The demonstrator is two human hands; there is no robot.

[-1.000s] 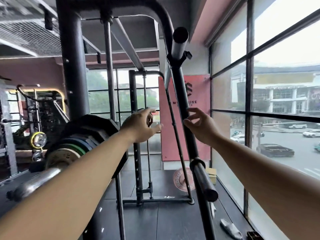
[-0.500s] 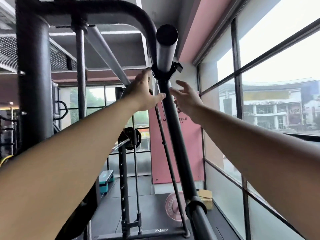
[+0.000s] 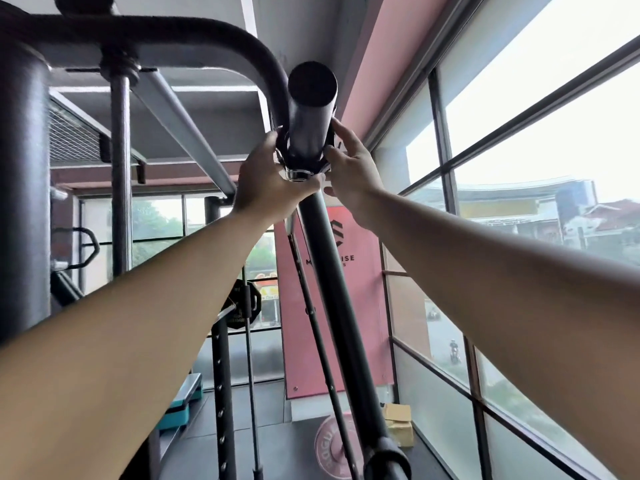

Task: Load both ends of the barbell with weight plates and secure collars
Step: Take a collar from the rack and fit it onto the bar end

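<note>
A dark barbell [image 3: 341,306] stands nearly upright in front of me, its thick sleeve end [image 3: 311,109] pointing at the ceiling. A black collar with a chrome lever [image 3: 300,170] sits around the bar at the base of that sleeve. My left hand [image 3: 268,185] grips the collar from the left and below, thumb under the chrome part. From the right, my right hand [image 3: 351,174] holds the same collar, fingers reaching up beside the sleeve. No weight plate is on this sleeve.
The black rack frame [image 3: 20,188] and its curved top tube rise at left. Behind stands a second rack upright [image 3: 221,375] holding a bar with a dark plate [image 3: 244,304]. A pink plate [image 3: 329,448] and cardboard boxes [image 3: 398,424] lie on the floor. Large windows [image 3: 519,237] fill the right side.
My view has tilted upward. Both hands rose along the upright bar from about mid-height to the collar and closed on it from either side.
</note>
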